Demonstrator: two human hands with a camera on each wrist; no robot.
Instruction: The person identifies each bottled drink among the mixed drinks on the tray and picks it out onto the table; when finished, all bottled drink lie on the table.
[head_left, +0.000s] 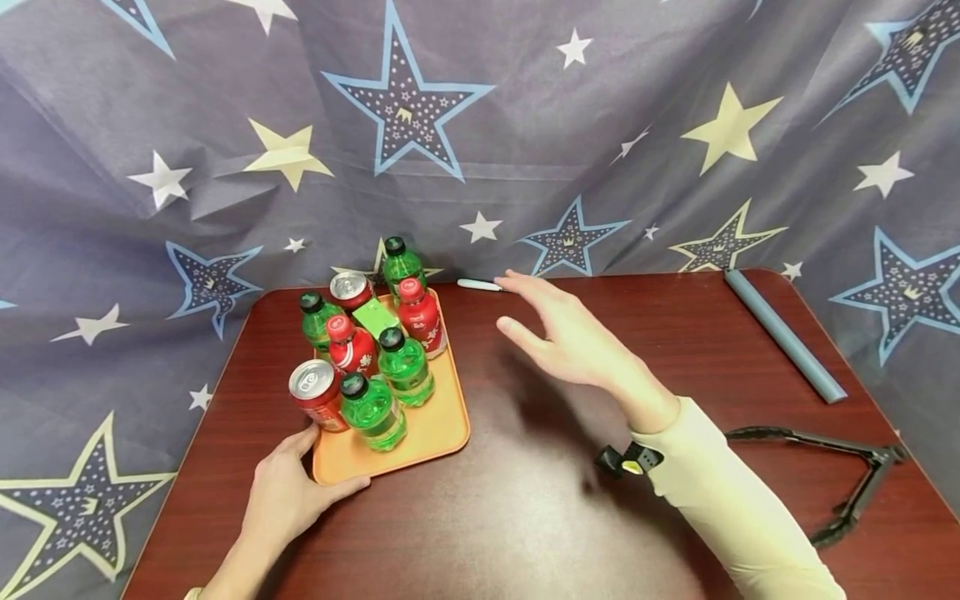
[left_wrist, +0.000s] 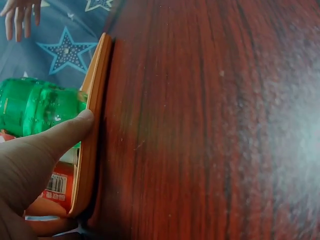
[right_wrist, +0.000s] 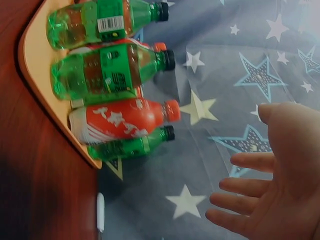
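Observation:
My left hand (head_left: 288,487) holds the near left corner of an orange tray (head_left: 442,429). In the left wrist view its thumb (left_wrist: 75,127) lies against the tray's near rim, while the other fingers are at the left side, partly hidden. On the tray stand several green soda bottles (head_left: 405,371) with black caps, two red bottles (head_left: 423,321) with red caps, two red cans (head_left: 322,400) and a light green item (head_left: 375,318) among them. To the right of the tray, my right hand (head_left: 573,337) is raised over the table, fingers extended and holding nothing.
A white pen (head_left: 478,285) lies at the table's back edge, beside the curtain (head_left: 480,125). On the right are a grey-blue tube (head_left: 783,333) and a black folding stand (head_left: 862,492). The dark red wooden table (head_left: 525,517) extends under everything.

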